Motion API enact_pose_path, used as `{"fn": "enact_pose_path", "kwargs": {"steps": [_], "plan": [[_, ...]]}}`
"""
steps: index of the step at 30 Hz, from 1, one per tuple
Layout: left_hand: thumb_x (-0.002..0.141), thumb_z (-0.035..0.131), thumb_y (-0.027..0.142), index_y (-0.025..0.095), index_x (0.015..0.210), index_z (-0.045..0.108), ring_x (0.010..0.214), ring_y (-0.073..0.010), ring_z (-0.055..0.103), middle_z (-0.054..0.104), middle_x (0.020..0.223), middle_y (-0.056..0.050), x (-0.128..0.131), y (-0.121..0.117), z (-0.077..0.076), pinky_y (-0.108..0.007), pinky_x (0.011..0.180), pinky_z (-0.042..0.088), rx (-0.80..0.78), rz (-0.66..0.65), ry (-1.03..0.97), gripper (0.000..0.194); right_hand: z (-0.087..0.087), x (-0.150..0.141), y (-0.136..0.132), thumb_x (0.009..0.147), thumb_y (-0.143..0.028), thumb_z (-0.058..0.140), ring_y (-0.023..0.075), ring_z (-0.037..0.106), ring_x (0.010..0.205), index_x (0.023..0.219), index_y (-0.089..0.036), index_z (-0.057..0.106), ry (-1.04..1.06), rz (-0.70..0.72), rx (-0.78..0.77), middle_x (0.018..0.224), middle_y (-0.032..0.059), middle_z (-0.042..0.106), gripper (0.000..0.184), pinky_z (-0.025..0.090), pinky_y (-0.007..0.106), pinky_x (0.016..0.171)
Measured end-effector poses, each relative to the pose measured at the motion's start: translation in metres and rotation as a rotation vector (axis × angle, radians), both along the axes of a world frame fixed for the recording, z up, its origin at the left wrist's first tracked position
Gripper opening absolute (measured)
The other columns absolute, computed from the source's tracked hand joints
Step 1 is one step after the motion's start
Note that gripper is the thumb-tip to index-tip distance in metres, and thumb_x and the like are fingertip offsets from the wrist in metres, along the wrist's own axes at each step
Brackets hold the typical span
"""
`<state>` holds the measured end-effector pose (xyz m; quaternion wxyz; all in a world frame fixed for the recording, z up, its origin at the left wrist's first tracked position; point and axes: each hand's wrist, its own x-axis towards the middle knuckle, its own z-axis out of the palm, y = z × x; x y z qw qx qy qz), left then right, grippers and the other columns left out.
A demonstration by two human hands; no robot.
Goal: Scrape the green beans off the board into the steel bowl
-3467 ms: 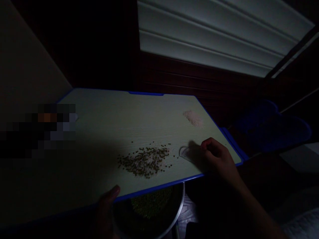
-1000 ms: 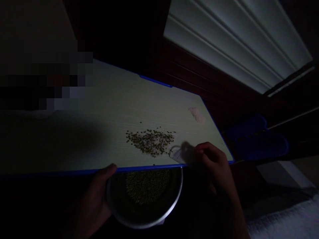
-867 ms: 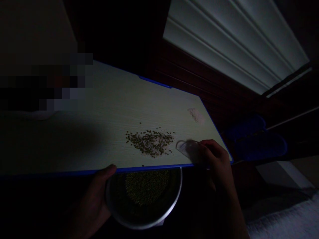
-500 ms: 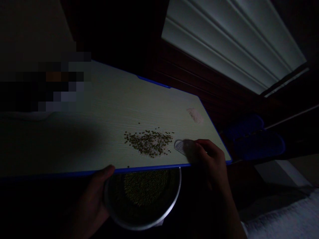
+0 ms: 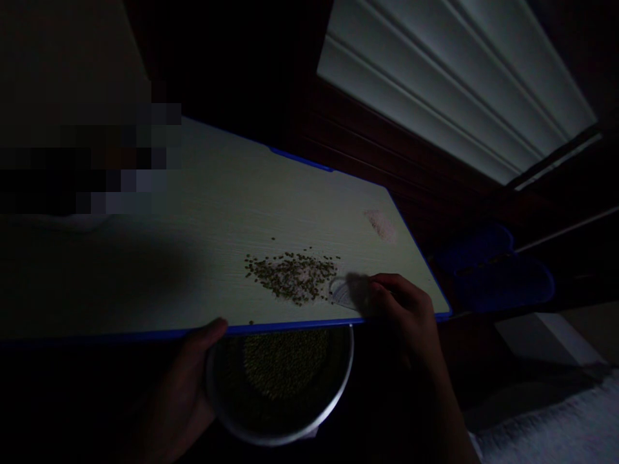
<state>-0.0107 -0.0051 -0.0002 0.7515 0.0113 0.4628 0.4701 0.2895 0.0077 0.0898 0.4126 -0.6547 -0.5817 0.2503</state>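
L hand [image 5: 176,399] clamped on metal bowl [image 5: 345,396] (green seeds [image 5: 285,364] inside), R hand [image 5: 406,316] pinching clear scraper [image 5: 342,293] beside seed pile [image 5: 290,277].

Far right, ribbed white window shutter [image 5: 454,84] glowing, set in dark wood panelling [image 5: 387,138]. Below it, right of the board, a pair of blue slippers [image 5: 498,274] side by side. Pale bedding [image 5: 551,419] at near right. Dim beige wall [image 5: 62,45] far left; pixelated blur [image 5: 91,161] beneath it.

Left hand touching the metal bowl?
Touching: the head view shows the left hand cupped against the left side of the metal bowl, thumb up at its rim.
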Motion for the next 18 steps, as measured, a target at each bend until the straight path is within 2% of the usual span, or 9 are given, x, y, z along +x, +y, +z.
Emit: {"fn": "enact_pose_path", "kwargs": {"steps": [2, 4, 7, 9, 11, 13, 15, 18], "plan": [[0.076, 0.070, 0.030, 0.022, 0.104, 0.077, 0.108, -0.0324, 0.071, 0.077, 0.085, -0.008, 0.004, 0.001, 0.012, -0.042, 0.087, 0.063, -0.049, 0.006, -0.056, 0.030, 0.000, 0.000, -0.001, 0.088, -0.041, 0.073, 0.0212, 0.072, 0.086, 0.096, -0.023, 0.079, 0.016, 0.015, -0.009, 0.092, 0.0031, 0.079, 0.021, 0.054, 0.030, 0.075], [0.081, 0.064, 0.022, 0.020, 0.086, 0.078, 0.091, -0.0275, 0.075, 0.075, 0.077, -0.008, 0.009, 0.003, 0.028, -0.033, 0.074, 0.064, -0.099, 0.053, -0.096, 0.014, 0.000, 0.000, -0.003, 0.088, -0.041, 0.073, 0.0209, 0.072, 0.086, 0.096, -0.023, 0.079, 0.037, 0.024, -0.015, 0.092, 0.0028, 0.078, 0.021, 0.054, 0.030, 0.076], [0.085, 0.059, 0.013, 0.021, 0.067, 0.072, 0.059, -0.0161, 0.069, 0.071, 0.064, -0.002, 0.014, 0.006, 0.045, -0.018, 0.053, 0.056, -0.182, 0.157, -0.106, 0.023, -0.001, 0.000, -0.004, 0.088, -0.040, 0.074, 0.0200, 0.071, 0.085, 0.095, -0.024, 0.079, 0.047, 0.029, -0.018, 0.091, 0.0018, 0.078, 0.019, 0.053, 0.029, 0.076], [0.084, 0.060, 0.009, 0.022, 0.063, 0.070, 0.048, -0.0123, 0.063, 0.069, 0.060, 0.001, 0.015, 0.006, 0.048, -0.014, 0.048, 0.051, -0.214, 0.207, -0.097, 0.026, 0.000, 0.000, -0.004, 0.088, -0.040, 0.075, 0.0191, 0.071, 0.085, 0.095, -0.024, 0.079, 0.051, 0.042, -0.020, 0.090, 0.0010, 0.078, 0.018, 0.053, 0.028, 0.076], [0.081, 0.063, 0.011, 0.022, 0.069, 0.073, 0.058, -0.0159, 0.069, 0.071, 0.063, 0.000, 0.014, 0.005, 0.045, -0.019, 0.057, 0.058, -0.211, 0.170, -0.110, 0.019, 0.000, 0.000, -0.004, 0.088, -0.039, 0.075, 0.0183, 0.071, 0.085, 0.095, -0.025, 0.079, 0.056, 0.061, -0.025, 0.091, 0.0003, 0.078, 0.017, 0.052, 0.027, 0.076], [0.078, 0.069, 0.019, 0.020, 0.086, 0.078, 0.082, -0.0252, 0.075, 0.075, 0.073, -0.005, 0.014, 0.003, 0.038, -0.031, 0.074, 0.064, -0.155, 0.071, -0.141, 0.012, 0.002, -0.001, -0.005, 0.088, -0.039, 0.075, 0.0174, 0.071, 0.084, 0.094, -0.025, 0.079, 0.058, 0.079, -0.030, 0.090, -0.0004, 0.078, 0.015, 0.052, 0.026, 0.075], [0.073, 0.075, 0.026, 0.019, 0.099, 0.078, 0.099, -0.0315, 0.074, 0.077, 0.082, -0.008, 0.012, 0.001, 0.028, -0.040, 0.085, 0.064, -0.083, 0.011, -0.170, 0.027, 0.003, -0.001, -0.006, 0.087, -0.038, 0.076, 0.0166, 0.070, 0.082, 0.091, -0.025, 0.079, 0.054, 0.093, -0.034, 0.087, -0.0010, 0.077, 0.014, 0.052, 0.026, 0.074], [0.071, 0.081, 0.032, 0.020, 0.108, 0.077, 0.107, -0.0330, 0.071, 0.077, 0.092, -0.009, 0.010, 0.000, 0.013, -0.041, 0.090, 0.062, -0.021, 0.006, -0.179, 0.039, 0.003, 0.000, -0.006, 0.087, -0.040, 0.076, 0.0161, 0.070, 0.080, 0.089, -0.025, 0.078, 0.065, 0.074, -0.029, 0.084, -0.0013, 0.076, 0.015, 0.051, 0.025, 0.072]]}}
